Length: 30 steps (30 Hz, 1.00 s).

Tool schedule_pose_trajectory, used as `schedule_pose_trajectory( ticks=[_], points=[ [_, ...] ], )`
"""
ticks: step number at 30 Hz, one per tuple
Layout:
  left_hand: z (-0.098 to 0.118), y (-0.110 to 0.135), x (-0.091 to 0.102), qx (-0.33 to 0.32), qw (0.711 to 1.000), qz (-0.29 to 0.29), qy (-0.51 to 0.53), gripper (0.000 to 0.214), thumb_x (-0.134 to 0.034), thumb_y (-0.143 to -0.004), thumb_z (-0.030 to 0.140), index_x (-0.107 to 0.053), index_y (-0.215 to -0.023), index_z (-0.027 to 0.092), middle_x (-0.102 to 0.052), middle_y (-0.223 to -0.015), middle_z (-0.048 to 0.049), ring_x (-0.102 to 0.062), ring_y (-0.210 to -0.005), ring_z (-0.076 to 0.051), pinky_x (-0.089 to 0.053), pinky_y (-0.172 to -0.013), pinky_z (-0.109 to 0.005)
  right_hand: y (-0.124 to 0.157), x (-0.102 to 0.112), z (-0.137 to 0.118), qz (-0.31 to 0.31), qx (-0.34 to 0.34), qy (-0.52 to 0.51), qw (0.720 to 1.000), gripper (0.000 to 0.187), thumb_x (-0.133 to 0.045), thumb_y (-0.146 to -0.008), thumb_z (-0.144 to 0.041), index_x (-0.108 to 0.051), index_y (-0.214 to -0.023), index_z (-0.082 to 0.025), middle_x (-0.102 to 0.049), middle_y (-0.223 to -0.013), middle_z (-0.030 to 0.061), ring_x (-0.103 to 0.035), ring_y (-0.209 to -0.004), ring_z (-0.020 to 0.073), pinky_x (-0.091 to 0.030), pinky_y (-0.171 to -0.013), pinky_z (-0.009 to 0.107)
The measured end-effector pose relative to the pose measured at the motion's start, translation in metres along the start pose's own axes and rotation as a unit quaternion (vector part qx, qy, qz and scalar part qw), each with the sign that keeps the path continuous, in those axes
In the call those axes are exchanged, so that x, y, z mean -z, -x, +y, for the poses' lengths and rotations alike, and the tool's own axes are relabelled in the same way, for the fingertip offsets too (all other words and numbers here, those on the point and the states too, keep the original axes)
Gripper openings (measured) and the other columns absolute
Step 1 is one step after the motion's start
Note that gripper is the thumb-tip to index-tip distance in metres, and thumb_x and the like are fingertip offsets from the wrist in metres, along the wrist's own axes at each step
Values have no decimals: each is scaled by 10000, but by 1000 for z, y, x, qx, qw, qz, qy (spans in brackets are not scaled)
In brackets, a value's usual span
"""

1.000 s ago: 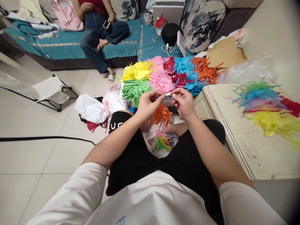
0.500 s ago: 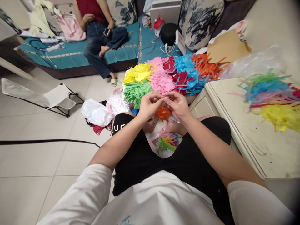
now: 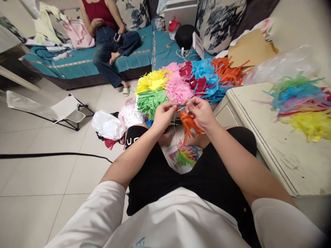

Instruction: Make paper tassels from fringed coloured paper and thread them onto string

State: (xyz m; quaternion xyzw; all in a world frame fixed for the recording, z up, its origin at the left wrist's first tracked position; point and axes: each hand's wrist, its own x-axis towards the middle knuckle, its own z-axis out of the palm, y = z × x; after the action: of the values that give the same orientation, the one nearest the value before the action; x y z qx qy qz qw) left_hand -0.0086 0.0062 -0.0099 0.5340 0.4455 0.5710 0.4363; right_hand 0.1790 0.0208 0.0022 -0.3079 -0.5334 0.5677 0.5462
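Note:
My left hand (image 3: 163,115) and my right hand (image 3: 200,111) meet in front of me, above my lap, fingers pinched together on a thin pale strip (image 3: 181,107) stretched between them. A bunch of orange fringed paper (image 3: 189,125) hangs under my right hand, which holds its top. Behind the hands lies a heap of fringed paper: yellow (image 3: 152,81), green (image 3: 150,100), pink (image 3: 178,89), blue (image 3: 205,74) and orange (image 3: 226,72). Between my legs on the floor lies a small mixed-colour bundle (image 3: 184,156) on a sheet.
A cream cabinet top (image 3: 274,137) at my right carries loose coloured strips (image 3: 300,100). White plastic bags (image 3: 108,124) and a black cable (image 3: 51,155) lie on the tiled floor at left. Another person (image 3: 108,31) sits on a teal-covered sofa (image 3: 77,58) beyond. A folding stand (image 3: 51,110) is at left.
My hands have stayed together at the pale strip, shifting slightly. The orange bunch now hangs lower and further right, under my right hand. The camera has tilted a little.

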Motion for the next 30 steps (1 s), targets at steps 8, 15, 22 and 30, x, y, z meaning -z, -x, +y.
schedule_pose_trajectory(
  ticks=[8,15,22,30],
  points=[
    [0,-15,23,-162,960,121,-196,236,-703,-972,79,-892,-1044,200,-788,-1030,-71,-767,-984,-190,-617,-931,-315,11,38,-45,-343,-170,-39,923,579,-960,-925,-629,-549,-904,-222,-790,-776,59,-634,-509,122,-432,-482,220],
    [3,-9,23,-236,949,64,-199,464,-680,-911,56,-750,-1328,248,-704,-979,-12,-637,-792,-138,-523,-767,-284,9,24,-27,-242,-132,-2,961,616,-1010,-888,-577,-645,-1208,-197,-638,-613,-85,-476,-413,69,-367,-424,193],
    [-8,2,9,-152,979,-96,-95,499,-896,-921,283,-642,-1350,272,-708,-944,1,-649,-754,-124,-502,-691,-260,9,0,-1,-127,-92,67,985,675,-1025,-801,-678,-546,-1044,-270,-719,-668,-59,-645,-460,138,-498,-464,243],
    [-7,-6,10,-28,990,-127,55,546,-1033,-792,622,-809,-1050,196,-807,-956,-47,-747,-829,-154,-621,-825,-303,9,-3,3,-102,-66,101,987,651,-1017,-790,-714,-579,-948,-259,-717,-653,-39,-659,-468,147,-523,-479,267]
  ],
)
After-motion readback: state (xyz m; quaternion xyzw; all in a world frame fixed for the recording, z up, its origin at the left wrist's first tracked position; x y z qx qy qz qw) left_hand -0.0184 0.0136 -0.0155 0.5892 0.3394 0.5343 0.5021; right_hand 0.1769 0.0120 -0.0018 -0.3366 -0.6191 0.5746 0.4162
